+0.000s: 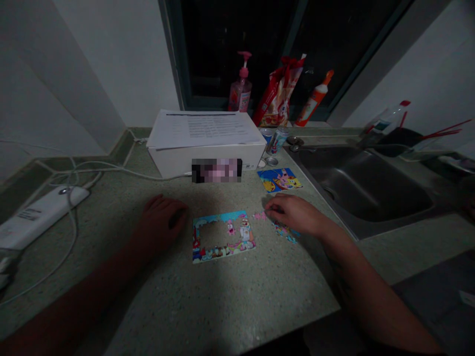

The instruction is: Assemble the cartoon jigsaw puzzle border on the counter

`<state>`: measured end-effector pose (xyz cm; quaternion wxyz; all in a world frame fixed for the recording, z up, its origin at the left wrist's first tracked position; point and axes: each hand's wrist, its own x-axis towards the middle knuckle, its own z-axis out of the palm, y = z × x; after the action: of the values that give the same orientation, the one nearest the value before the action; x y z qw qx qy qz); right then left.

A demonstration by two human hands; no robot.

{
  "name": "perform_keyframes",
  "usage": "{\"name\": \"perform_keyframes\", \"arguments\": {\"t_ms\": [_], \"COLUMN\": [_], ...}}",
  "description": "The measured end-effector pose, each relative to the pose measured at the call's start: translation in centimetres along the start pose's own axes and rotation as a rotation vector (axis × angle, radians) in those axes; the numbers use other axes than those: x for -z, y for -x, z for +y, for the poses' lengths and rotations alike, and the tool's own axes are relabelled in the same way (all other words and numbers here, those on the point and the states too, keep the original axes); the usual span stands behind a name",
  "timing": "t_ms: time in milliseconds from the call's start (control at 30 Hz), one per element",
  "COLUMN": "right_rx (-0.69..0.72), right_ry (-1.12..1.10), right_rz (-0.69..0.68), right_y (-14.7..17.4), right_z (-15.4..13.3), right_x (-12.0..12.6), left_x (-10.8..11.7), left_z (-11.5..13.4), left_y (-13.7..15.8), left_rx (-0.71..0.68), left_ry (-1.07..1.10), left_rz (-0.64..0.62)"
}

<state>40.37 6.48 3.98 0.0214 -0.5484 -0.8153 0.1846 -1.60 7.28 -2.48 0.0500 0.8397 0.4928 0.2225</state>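
A jigsaw puzzle (243, 243) lies flat on the counter, its frame joined around a bare opening. A pink character stands inside on the right of that opening. To the puzzle's left, my left hand (163, 220) rests on the counter, loosely curled, with a gap between thumb and fingers and nothing visible in it. My right hand (295, 212) is on the other side, its fingertips pinched at a pink puzzle piece (259, 216). Under and beside that hand lies a pile of loose puzzle pieces (285, 231), partly hidden by it.
A picture card (280, 179) lies beyond my right hand. Behind stand a white box (208, 153) with papers (215, 129), a blurred-out phone (216, 170) and a can (277, 141). The sink (363, 183) is at right, a power strip (40, 215) with cables at left.
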Motion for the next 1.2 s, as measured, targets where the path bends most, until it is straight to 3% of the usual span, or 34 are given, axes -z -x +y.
{"name": "perform_keyframes", "arguments": {"t_ms": [433, 1200], "right_rx": [0.051, -0.036], "right_ry": [-0.004, 0.003], "right_rz": [0.022, 0.039], "right_y": [0.1, 0.4], "right_z": [0.5, 1.8], "right_x": [0.0, 0.7], "left_x": [0.1, 0.4], "left_z": [0.1, 0.6], "left_y": [0.1, -0.1], "left_rx": [-0.008, 0.011], "left_ry": [-0.017, 0.006], "left_rz": [0.0, -0.016]}}
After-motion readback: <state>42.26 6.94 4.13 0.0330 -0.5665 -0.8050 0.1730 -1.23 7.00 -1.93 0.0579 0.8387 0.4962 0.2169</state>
